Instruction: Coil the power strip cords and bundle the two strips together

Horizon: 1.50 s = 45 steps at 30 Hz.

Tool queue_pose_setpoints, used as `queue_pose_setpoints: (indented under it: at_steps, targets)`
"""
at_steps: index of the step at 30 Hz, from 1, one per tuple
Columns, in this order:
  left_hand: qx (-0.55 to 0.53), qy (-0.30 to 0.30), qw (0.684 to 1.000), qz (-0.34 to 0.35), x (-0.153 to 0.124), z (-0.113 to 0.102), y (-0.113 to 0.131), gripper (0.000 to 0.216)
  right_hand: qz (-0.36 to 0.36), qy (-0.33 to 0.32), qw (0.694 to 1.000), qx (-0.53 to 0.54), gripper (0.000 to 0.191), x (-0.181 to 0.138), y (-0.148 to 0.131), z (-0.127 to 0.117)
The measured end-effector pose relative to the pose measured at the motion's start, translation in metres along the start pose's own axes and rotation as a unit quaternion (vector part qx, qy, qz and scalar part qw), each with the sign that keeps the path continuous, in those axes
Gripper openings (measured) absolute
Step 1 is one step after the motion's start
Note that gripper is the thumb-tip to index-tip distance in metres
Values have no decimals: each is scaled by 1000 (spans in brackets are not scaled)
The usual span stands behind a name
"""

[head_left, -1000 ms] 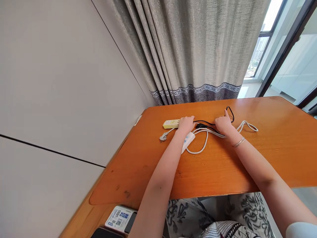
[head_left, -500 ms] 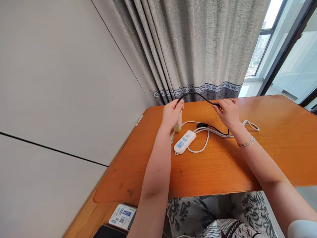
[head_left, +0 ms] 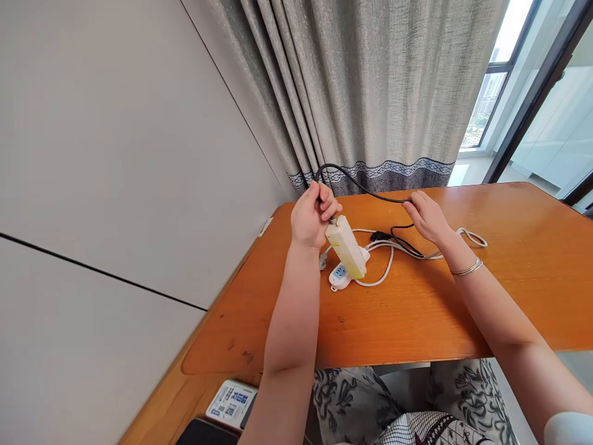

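Observation:
My left hand (head_left: 315,215), fingers curled, grips a black cable (head_left: 359,184) close to where it enters a cream-coloured power strip (head_left: 347,247). That strip hangs tilted below the hand, in front of a white power strip (head_left: 340,278) with blue sockets that lies on the table. Farther right, my right hand (head_left: 426,216) is closed on the same cable, which arches up between both hands. From the right hand the cable runs down to a black plug (head_left: 380,236) on the table. A white cord (head_left: 382,276) loops around beside the white strip.
The orange wooden table (head_left: 417,315) meets a pale wall panel (head_left: 115,154) on the left. A grey curtain (head_left: 370,86) hangs behind it, with a window at the right. Below the left edge lie a labelled white box (head_left: 231,402) and a dark flat object (head_left: 206,432).
My left hand has turned and shifted slightly left, swinging the cream power strip into view over the white one. The cable's arch has moved left; the right hand is slightly lower.

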<state>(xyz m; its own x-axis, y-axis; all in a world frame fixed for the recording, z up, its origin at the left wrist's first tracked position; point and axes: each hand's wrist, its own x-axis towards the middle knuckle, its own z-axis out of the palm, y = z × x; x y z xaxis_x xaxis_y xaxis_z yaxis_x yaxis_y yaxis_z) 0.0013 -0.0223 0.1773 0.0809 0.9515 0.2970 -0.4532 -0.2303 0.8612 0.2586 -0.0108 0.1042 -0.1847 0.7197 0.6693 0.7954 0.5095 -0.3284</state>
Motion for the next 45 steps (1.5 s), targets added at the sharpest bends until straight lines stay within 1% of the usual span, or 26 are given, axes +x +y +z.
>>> queue_pose_setpoints:
  at_steps: [4,6,9,12,15,18,20,22,24,27,30,32,33,34,37,39,42,45]
  targets:
    - [90,-19,995,39,-3,4,-10,48,-89,-29,993,-70,35,-2,-34,-12]
    - [135,-44,988,53,-7,7,-14,50,-135,-38,986,-91,33,-4,-53,-19]
    - [181,-91,977,74,-15,12,-18,52,-185,-39,977,-97,30,-8,-75,-25]
    - [191,-142,967,86,-24,19,-20,54,-215,-13,973,-82,31,-12,-87,-28]
    - [209,-174,958,94,-32,27,-22,56,-221,38,972,-70,30,-16,-94,-30]
    - [236,-191,949,89,-40,33,-24,57,-205,102,972,-46,24,-18,-97,-36]
    - [229,-216,948,53,-44,35,-26,57,-173,138,975,-20,27,-18,-97,-41]
    - [197,-240,951,7,-46,36,-28,57,-132,146,980,8,36,-18,-95,-45]
    - [167,-253,953,-15,-47,37,-28,57,-105,130,985,41,43,-17,-92,-49]
    - [162,-280,946,-23,-46,35,-25,58,-92,95,986,101,46,-16,-87,-58]
    - [194,-296,935,-24,-45,32,-20,57,-92,22,983,159,45,-16,-82,-71]
    - [209,-288,934,-25,-45,31,-17,56,-92,-17,976,196,45,-16,-80,-78]
    - [203,-287,935,-34,-45,30,-16,56,-89,-15,973,213,46,-16,-79,-79]
    - [188,-294,936,-50,-45,29,-15,56,-82,2,970,229,47,-15,-78,-80]
    - [115,-337,927,-118,-45,27,-16,58,-55,91,958,265,45,-13,-76,-73]
    - [62,-355,920,-150,-43,27,-17,60,-41,122,953,273,39,-10,-74,-64]
    - [-19,-350,918,-188,-40,29,-20,63,-25,116,955,271,33,-7,-73,-51]
    - [-63,-325,915,-232,-40,32,-21,61,4,65,958,278,45,-7,-74,-44]
